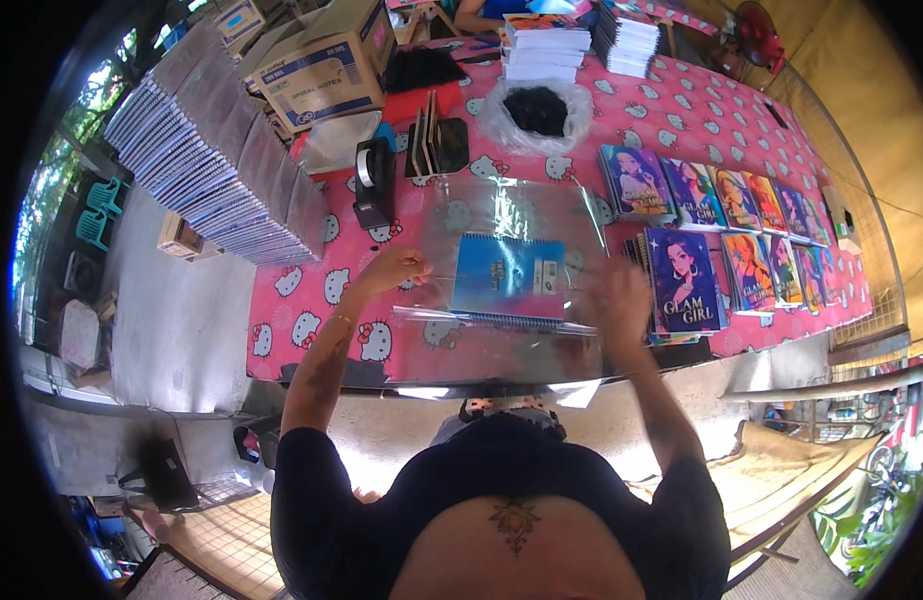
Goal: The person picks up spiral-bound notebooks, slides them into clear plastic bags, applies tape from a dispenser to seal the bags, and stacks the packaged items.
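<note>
Blue-and-pink spiral notebooks lie at the table's middle, with wire coils along the far and near edges. Under and around them spreads a clear plastic sheet, shiny with reflections. My left hand is left of the notebooks with its fingers curled in a pinch; anything in it is too small to make out. Just right of the notebooks, over the sheet's right edge, my right hand is smeared by motion, so its fingers do not show clearly. A black tape dispenser stands beyond my left hand.
A tall stack of wrapped spiral notebooks rises at the left, by a cardboard box. Illustrated notebooks stand in piles at the right. Farther back are a plastic bag with black contents and white book stacks.
</note>
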A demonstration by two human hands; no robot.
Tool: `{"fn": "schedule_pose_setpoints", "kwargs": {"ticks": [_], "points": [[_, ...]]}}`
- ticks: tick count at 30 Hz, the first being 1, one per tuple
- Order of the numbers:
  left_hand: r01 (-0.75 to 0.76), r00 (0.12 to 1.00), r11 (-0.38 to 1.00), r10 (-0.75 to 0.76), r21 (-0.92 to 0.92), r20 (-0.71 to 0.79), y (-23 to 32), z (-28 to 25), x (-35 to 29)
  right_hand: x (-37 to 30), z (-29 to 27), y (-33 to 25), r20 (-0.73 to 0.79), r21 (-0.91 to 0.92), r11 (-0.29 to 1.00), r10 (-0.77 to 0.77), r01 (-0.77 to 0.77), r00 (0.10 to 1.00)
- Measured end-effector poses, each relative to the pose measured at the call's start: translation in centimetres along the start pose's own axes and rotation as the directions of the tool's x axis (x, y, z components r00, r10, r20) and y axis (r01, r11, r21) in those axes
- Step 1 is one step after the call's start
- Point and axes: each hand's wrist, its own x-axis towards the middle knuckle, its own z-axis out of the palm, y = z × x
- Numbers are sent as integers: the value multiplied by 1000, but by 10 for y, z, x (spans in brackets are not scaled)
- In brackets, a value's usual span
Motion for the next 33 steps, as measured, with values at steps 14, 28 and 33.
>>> {"fn": "schedule_pose_setpoints", "kwargs": {"ticks": [14, 28, 33], "points": [[-416, 811, 684, 577, 600, -95, 44, 80, 187, -48, 49, -103, 285, 126, 943, -332, 308, 899], [-401, 565, 209, 823, 892, 61, 50, 88, 226, -46, 56, -99, 254, 91, 938, -347, 334, 903], [-496, 691, 329, 710, 803, 137, 76, 83, 193, -48, 54, -103, 248, 74, 938, -346, 338, 905]]}}
